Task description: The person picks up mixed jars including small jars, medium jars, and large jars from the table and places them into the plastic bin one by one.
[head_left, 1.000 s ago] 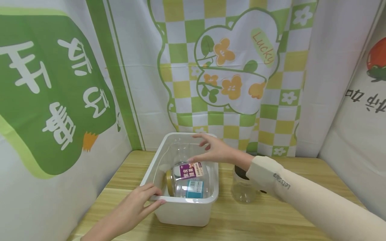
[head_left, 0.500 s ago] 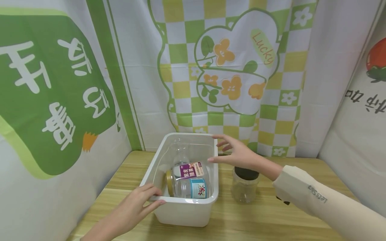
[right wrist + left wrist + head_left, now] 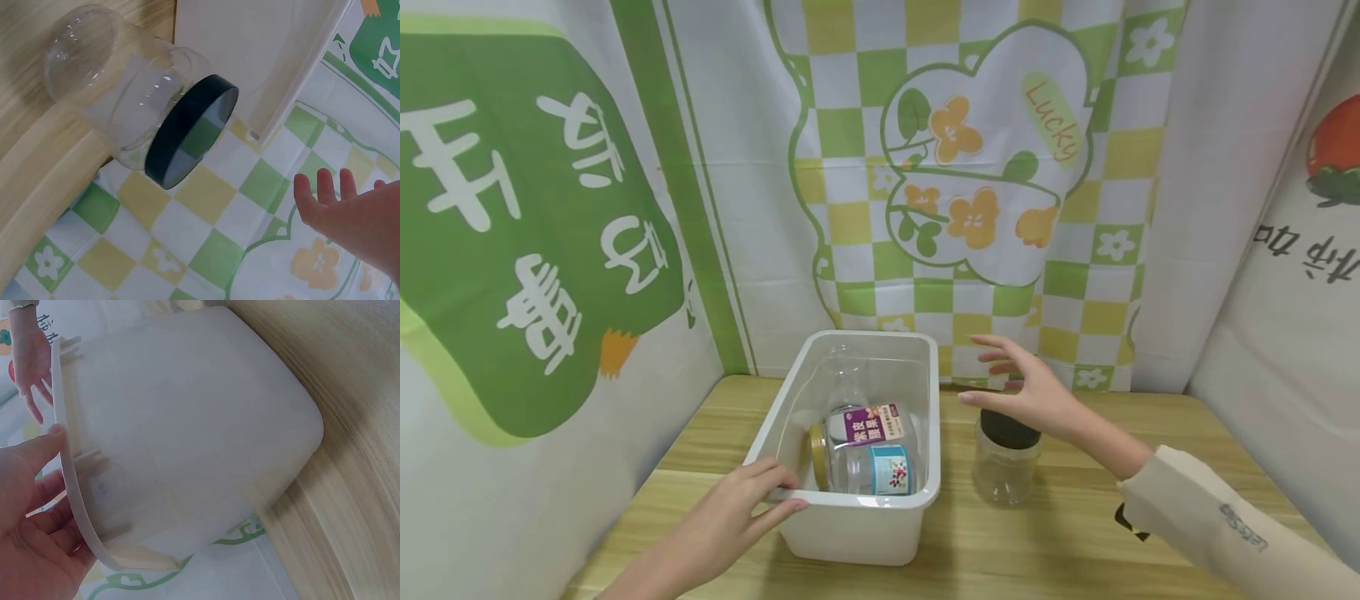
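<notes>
My left hand (image 3: 722,521) pinches the near left rim of a white plastic bin (image 3: 853,535), thumb outside and fingers over the inner side. In the left wrist view that grip shows at the bin's edge, seen from outside. Inside the bin lie a clear jar with a purple label (image 3: 871,425) and gold lid, and a clear container with a blue label (image 3: 889,472). Another clear container (image 3: 847,375) is at the back. My right hand (image 3: 1033,396) hovers with fingers spread, above a clear jar with a black lid (image 3: 1006,475) that stands upright; nothing is in the hand.
The wooden table (image 3: 1075,533) holds the bin, with the black-lidded jar to its right. A green and yellow checked cloth (image 3: 977,308) hangs behind the table. Printed white cloths hang at the left (image 3: 542,233) and right (image 3: 1292,333).
My right hand has moved right, from over the bin to above the black-lidded jar. The blue-labelled container has rolled so its label shows another side. The left hand stays on the rim.
</notes>
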Demonstrator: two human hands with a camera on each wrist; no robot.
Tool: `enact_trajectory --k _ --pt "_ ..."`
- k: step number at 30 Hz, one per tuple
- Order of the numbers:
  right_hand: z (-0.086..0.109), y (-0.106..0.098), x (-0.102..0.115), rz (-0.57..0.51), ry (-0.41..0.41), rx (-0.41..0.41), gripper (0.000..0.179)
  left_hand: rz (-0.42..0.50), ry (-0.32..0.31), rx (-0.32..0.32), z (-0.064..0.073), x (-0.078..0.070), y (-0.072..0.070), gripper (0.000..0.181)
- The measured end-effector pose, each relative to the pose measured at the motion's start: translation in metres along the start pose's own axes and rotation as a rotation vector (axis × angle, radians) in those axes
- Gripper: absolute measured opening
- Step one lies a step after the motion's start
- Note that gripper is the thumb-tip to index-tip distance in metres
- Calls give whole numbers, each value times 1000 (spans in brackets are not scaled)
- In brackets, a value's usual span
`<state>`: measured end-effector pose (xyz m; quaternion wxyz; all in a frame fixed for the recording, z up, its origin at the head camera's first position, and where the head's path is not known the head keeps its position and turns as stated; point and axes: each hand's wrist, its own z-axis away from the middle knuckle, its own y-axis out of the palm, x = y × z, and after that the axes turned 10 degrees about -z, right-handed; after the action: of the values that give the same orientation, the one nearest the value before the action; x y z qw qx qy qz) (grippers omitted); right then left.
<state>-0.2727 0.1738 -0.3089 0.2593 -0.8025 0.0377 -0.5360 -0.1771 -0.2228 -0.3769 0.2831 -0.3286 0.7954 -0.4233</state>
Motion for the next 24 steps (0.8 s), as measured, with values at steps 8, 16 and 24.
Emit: enact_trajectory --k 8,16,24 --pt "13 -6 -22 -6 -8 -60 78 0 6 -6 1 -1 -1 5" --pt "23 -8 -45 38 23 -91 86 6 -1 3 1 -1 -1 5" --pt "30 -6 -69 66 73 -124 96 2 21 -30 2 0 1 7"
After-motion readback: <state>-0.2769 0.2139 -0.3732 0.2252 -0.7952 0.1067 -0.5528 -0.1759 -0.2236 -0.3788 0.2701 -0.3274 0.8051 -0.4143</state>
